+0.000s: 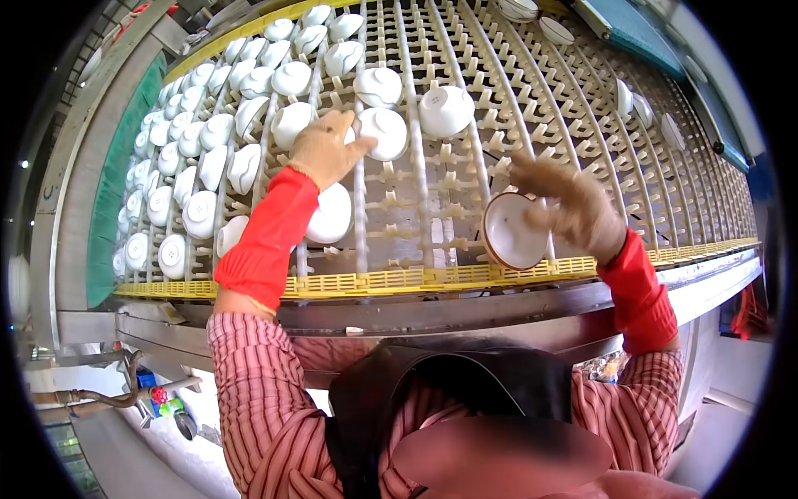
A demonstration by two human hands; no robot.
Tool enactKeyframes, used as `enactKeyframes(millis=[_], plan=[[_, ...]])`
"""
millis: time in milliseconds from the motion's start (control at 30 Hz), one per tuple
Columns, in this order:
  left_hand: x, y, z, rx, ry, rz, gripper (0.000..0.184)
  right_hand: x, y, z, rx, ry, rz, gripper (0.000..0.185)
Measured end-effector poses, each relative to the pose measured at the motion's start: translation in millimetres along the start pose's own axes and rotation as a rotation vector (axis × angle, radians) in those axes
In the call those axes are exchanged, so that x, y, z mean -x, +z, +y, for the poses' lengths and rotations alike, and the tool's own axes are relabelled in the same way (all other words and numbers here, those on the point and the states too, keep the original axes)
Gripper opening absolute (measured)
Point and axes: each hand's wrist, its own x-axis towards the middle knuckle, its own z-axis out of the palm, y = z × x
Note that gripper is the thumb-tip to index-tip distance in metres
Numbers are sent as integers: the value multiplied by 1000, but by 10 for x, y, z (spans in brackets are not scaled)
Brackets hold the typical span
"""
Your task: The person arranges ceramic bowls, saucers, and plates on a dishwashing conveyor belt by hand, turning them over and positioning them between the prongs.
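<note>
My left hand (pixel 326 150), in a tan glove with a red sleeve cover, has its thumb and fingers apart at the edge of a white bowl (pixel 385 134) on the pegged rack (pixel 391 224). The same gloved outfit covers my right hand (pixel 573 200), whose fingers are spread and slightly blurred. Beside and partly under them, a brown-rimmed white bowl (pixel 511 237) tilts with its inside showing; whether the fingers touch it is unclear. Another white bowl (pixel 446 111) lies upside down between the hands. One more bowl (pixel 334 214) is just below my left wrist.
Several white bowls (pixel 199 214) fill the rack's left part, beside a green curtain (pixel 125 183). A few tilted bowls (pixel 642 109) stand at the far right. A yellow slotted strip (pixel 374 284) and a metal ledge (pixel 399 314) run along the near edge.
</note>
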Motion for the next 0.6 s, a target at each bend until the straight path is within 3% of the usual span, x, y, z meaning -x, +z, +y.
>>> enactKeyframes(millis=[100,133,167,267,367,400,433,467,533,567,600], plan=[[185,-269,376,-104,-4,57,68,100,188,-185,884,-286,-251,118],[180,-443,479,-11,-121,-142,77,91,233,-187,896,-233,-282,109],[260,-477,545,-18,-131,-128,79,87,252,-171,909,-181,-312,101],[576,-553,752,-61,-96,-47,77,92,158,122,938,-330,-322,72],[820,-968,1193,-179,-9,-268,71,0,170,1,834,-157,-171,44],[895,-1073,1327,-78,-6,-282,59,-67,266,-27,592,-101,-24,33],[1005,-1070,1413,-28,12,-227,56,-138,234,-143,496,114,1,31],[1116,-1051,1488,19,23,-168,52,-292,196,37,415,-89,95,31],[1233,-978,1628,109,83,37,36,-456,214,-7,20,-32,166,28],[1253,-948,1651,134,63,4,33,-493,231,-228,-271,232,141,25],[1264,-920,1661,161,45,-30,31,-544,178,-74,89,-89,32,26]])
